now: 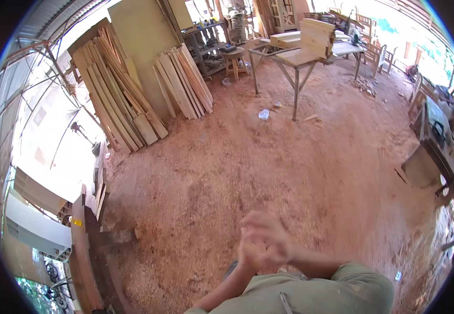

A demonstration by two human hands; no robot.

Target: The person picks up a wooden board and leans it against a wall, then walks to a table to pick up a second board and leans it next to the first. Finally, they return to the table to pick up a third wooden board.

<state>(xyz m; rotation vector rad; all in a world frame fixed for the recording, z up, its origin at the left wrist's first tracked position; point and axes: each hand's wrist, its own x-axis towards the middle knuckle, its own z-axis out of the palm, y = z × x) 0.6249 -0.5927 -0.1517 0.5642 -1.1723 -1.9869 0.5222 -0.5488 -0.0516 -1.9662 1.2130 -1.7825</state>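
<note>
Both bare hands are together in front of the green shirt at the bottom centre. My left hand (252, 251) is the lower one, on the left side, touching the other. My right hand (270, 233) lies over and against it. Motion blur smears the fingers of both hands, and whether anything sits between the palms is hidden. Below them is the shirt (311, 294), with a thin pen-like object (285, 302) at its front. Around the hands lies the reddish, sawdust-covered floor (195, 193).
Long boards (113, 99) and shorter planks (184, 83) lean at the back left. A work table (296, 56) bears stacked wood (317, 38). Behind stand a stool (235, 62) and a shelf (206, 47). Dark beams (88, 256) edge the left; a bench-like object (431, 157) stands right.
</note>
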